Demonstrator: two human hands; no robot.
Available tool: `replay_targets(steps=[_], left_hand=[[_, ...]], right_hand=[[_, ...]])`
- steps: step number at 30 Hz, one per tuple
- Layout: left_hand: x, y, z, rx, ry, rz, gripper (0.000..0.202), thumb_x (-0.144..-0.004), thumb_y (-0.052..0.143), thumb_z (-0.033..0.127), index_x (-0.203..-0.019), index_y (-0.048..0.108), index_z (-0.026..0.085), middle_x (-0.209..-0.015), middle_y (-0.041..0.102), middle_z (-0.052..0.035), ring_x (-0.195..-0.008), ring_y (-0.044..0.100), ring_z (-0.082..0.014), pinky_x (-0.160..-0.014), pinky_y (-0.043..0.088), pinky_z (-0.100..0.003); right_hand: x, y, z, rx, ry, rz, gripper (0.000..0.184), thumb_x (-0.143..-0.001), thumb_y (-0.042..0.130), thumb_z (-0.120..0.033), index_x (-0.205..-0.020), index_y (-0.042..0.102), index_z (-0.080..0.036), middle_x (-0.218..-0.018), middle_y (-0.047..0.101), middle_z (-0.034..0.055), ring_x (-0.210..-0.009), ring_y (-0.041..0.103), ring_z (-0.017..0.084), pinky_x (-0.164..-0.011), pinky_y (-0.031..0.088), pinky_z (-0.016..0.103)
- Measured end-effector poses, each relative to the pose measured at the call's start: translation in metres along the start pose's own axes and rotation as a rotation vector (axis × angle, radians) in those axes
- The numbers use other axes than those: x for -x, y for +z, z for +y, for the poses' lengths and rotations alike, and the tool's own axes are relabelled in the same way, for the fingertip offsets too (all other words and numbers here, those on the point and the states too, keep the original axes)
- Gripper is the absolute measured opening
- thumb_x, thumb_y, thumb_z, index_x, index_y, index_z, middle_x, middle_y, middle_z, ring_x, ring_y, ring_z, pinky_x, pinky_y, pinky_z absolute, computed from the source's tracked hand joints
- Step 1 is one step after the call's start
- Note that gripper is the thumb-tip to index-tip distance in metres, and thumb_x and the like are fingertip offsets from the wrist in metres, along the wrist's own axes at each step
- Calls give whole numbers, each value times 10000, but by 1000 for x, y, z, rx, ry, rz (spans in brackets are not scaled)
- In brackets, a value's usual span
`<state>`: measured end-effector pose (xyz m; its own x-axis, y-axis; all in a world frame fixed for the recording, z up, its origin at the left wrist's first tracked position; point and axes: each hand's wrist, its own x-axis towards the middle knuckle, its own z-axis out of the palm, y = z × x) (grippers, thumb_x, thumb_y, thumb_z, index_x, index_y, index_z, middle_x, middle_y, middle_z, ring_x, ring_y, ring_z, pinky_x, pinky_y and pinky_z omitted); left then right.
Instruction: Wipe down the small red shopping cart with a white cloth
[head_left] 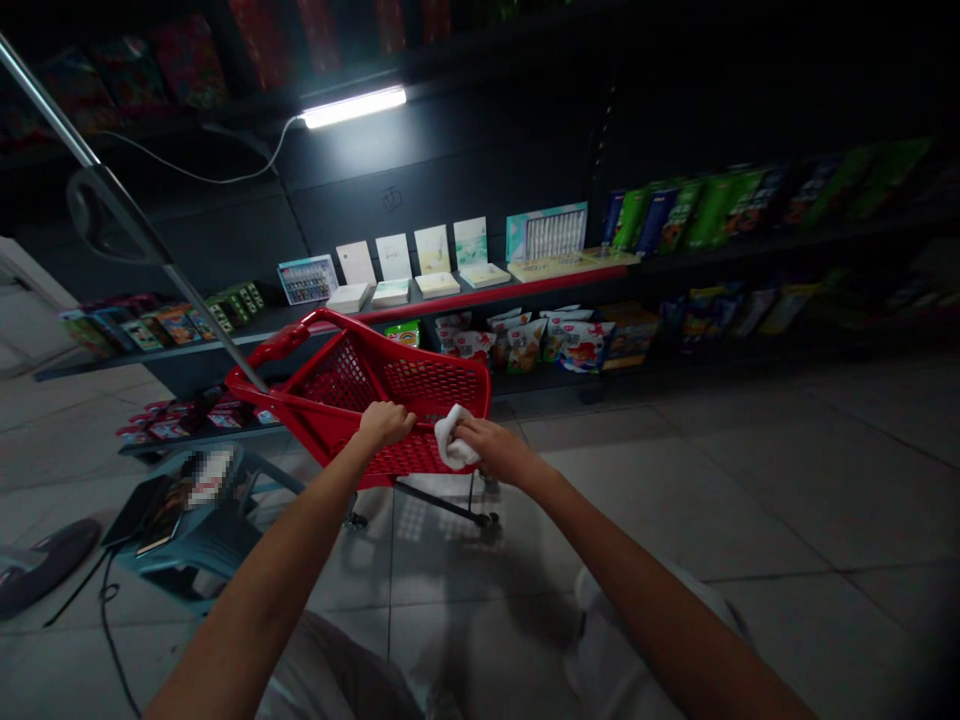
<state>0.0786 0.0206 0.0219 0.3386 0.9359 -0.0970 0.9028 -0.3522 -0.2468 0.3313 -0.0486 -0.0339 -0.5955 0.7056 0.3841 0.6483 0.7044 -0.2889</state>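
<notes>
A red plastic shopping cart (442, 378) stands in front of me, its handle end toward the left. My left hand (386, 424) is closed over the top rim of the cart's near side. A white cloth (452, 440) is bunched in my right hand (491, 447), which presses it against the same rim farther right. The fingertips of my right hand are partly hidden by the cloth.
Behind the cart, a dark shelf holds upright cards and boxes (431, 250), with snack bags (525, 338) below. A lit tube lamp (356, 106) hangs above. At left are a metal pole (187, 285) and a grey-blue stool (202, 530) bearing devices and a cable.
</notes>
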Motion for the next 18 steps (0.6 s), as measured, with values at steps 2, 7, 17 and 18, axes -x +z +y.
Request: replay_targets(steps=[2,7,17,18], left_hand=[[1,0,-1,6,4,-5,593,-1026,284,407,-1017,809,132,-1084,761,-231,-1027,738,-321,-833,514,-390],[4,1,-5,13,39,-25,572,-1025,302,420,-1001,810,158,-1056,768,-213,-997,745,-313,-817,518,-382],[8,3,-3,-3,171,-63,468,-1012,388,406,-1066,800,190,-1085,765,-196,-1048,729,-317,-857,527,-393],[9,3,-3,-8,188,-64,452,-1010,404,410,-1070,799,198,-1085,766,-191,-1055,727,-321,-861,528,-397]], right_hand=[[4,-5,3,-9,10,-18,551,-805,554,36,-1295,628,-207,-1390,627,112,-1310,587,238,-1104,451,364],[14,-16,11,-61,34,-55,499,-805,577,-4,-1263,637,-192,-1388,633,123,-1304,587,249,-1090,446,354],[19,-13,43,-2,202,-60,588,-791,573,10,-1340,605,-198,-1467,600,135,-1395,532,265,-1216,316,514],[17,-13,46,15,230,-59,614,-789,557,21,-1367,589,-184,-1490,580,148,-1418,512,269,-1220,310,537]])
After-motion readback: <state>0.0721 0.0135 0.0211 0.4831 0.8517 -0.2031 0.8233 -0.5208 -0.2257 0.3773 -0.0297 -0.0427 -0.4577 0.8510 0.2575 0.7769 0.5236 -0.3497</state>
